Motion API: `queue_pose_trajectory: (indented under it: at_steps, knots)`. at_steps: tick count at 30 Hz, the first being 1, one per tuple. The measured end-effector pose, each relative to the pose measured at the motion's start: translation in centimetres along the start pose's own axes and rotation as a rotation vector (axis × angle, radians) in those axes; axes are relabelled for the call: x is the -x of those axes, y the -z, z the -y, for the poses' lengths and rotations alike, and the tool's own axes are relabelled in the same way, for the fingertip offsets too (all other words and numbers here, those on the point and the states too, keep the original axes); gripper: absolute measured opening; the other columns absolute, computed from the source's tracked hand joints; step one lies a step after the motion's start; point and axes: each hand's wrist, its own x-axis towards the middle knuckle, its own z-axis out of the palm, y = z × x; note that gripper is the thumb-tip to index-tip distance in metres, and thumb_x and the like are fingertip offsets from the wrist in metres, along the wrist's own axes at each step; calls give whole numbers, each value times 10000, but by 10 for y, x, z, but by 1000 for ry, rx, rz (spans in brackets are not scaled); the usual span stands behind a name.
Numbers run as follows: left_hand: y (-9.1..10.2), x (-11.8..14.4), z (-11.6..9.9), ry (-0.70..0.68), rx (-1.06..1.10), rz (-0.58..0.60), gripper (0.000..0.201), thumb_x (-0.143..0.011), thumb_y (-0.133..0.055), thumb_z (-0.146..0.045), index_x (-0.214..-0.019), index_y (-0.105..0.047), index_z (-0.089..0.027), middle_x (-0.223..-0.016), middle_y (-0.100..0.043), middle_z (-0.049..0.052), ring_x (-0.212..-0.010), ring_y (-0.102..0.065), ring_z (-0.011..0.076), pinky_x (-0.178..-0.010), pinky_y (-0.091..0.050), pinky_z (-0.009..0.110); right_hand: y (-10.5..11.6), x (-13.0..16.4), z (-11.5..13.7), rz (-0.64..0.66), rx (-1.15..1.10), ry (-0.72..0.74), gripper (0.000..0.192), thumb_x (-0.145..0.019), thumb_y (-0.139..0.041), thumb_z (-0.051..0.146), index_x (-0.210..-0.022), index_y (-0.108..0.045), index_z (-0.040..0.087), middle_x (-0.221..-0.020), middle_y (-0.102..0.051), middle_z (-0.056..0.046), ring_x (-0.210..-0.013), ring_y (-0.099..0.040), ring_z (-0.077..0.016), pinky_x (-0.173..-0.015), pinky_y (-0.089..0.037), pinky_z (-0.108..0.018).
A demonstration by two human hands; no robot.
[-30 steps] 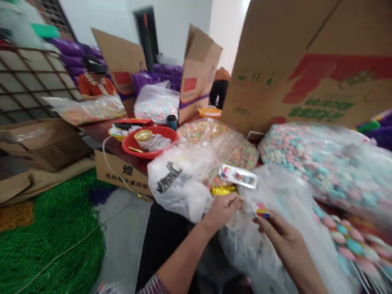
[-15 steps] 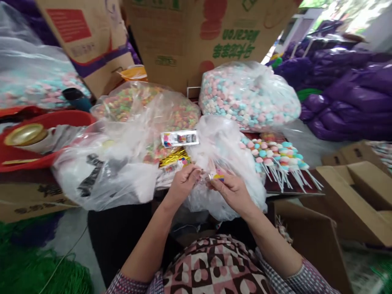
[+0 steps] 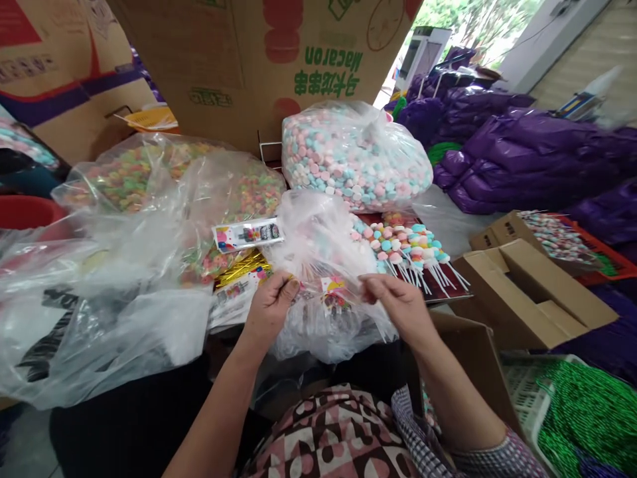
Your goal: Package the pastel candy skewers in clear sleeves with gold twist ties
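My left hand [image 3: 269,307] and my right hand [image 3: 401,307] both pinch a small clear printed packet [image 3: 332,297] stretched between them. The packet lies over a big white plastic bag [image 3: 318,239] in front of me. Just behind my right hand is a pile of pastel marshmallow sticks [image 3: 408,249]. Gold twist ties [image 3: 243,265] and a printed card [image 3: 247,234] lie behind my left hand.
Large clear bags of pastel candy [image 3: 355,156] and multicoloured candy [image 3: 149,179] stand behind, before a tall cardboard box [image 3: 249,60]. Open cardboard boxes [image 3: 532,292] sit to the right, purple bags [image 3: 522,159] beyond. A red basin [image 3: 24,212] is at the left.
The view swung right and down. My hands moved apart a little, and the small packet now spreads out between them.
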Motion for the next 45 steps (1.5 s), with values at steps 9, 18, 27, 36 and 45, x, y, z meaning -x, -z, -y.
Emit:
queue_pose_trajectory:
  at_steps: [9,18,27,36,45]
  knots:
    - [7,5,15,61,79,-69,334,-913,-555,-480,-741,-537,-195,-697,-436,-32,-677,-399,126,-647,-336,251,80,-52,-25,-91,1296,-226,333,-922,-537,391,-1076,-769,209,-1091,-746,-136,-860,-698,-256,-698,-458,-325]
    - [8,6,20,93,220,-123,374,-860,-628,-518,-701,-566,-186,-659,-454,-35,-648,-401,114,-617,-352,242,75,-61,-36,-142,1259,-211,319,-916,-470,273,-985,-768,181,-1054,-750,-147,-846,-689,-250,-648,-392,-318]
    - [9,4,17,175,430,-233,367,-758,-749,-517,-693,-624,-178,-693,-509,-30,-677,-424,103,-648,-377,216,96,-54,-48,-353,936,-156,356,-862,-504,441,-900,-742,179,-721,-734,-78,-685,-659,-238,-626,-428,-314]
    - [5,3,24,234,436,-237,363,-716,-784,-532,-703,-661,-190,-660,-537,-39,-643,-440,87,-610,-367,197,117,-62,-30,-331,765,8,327,-853,-508,437,-907,-717,191,-673,-718,-43,-595,-619,-199,-614,-443,-310]
    - [4,3,29,284,450,-229,370,-695,-801,-530,-720,-670,-185,-674,-547,-41,-653,-445,82,-615,-376,187,100,-76,6,-133,1055,67,373,-901,-484,413,-1044,-779,235,-823,-782,-83,-757,-708,-264,-603,-419,-304]
